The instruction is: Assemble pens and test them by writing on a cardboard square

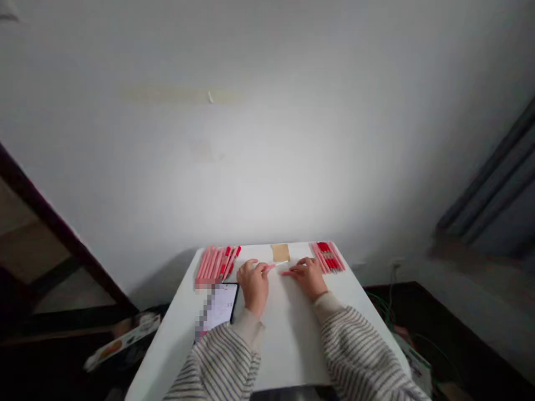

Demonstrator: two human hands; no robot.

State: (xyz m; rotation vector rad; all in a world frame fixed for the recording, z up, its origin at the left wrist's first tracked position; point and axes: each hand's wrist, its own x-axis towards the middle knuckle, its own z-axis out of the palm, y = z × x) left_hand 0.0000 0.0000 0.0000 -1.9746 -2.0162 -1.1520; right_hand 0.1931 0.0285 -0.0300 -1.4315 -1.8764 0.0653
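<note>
At my near edge, a dark object [295, 394] sits at the front of the white tabletop [292, 356]; its form is cut off. My two striped sleeves [228, 356] extend forward over the surface, one per side.

Left of my left forearm, a phone [223, 303] lies screen up, its long side slanting away from me. Blocky pixels mask part of its left side.

Left hand [253, 285]: fingers narrow, gripping a pink tube [270, 268]. A slim white rod [282, 263] extends from the tube toward the right; I cannot tell whether the two are joined.

Right hand [310, 278]: fingers narrow, pinching a pink stub [286, 273] that projects leftward from the fingertips. The tube and the stub are apart, both between my hands, at mid-width of the tabletop. I cannot tell whether either touches the surface.

Beyond the phone, at the far left corner, the left pens [213, 263] lie side by side, pink, with red parts mostly toward the right. At the far right corner, the right pens [328, 257] lie in a similar row, pink at the outer sides, red in the middle.

Between the two rows, near the far edge, lies a tan square [280, 252]. Behind the tabletop stands a pale wall [267, 167].
</note>
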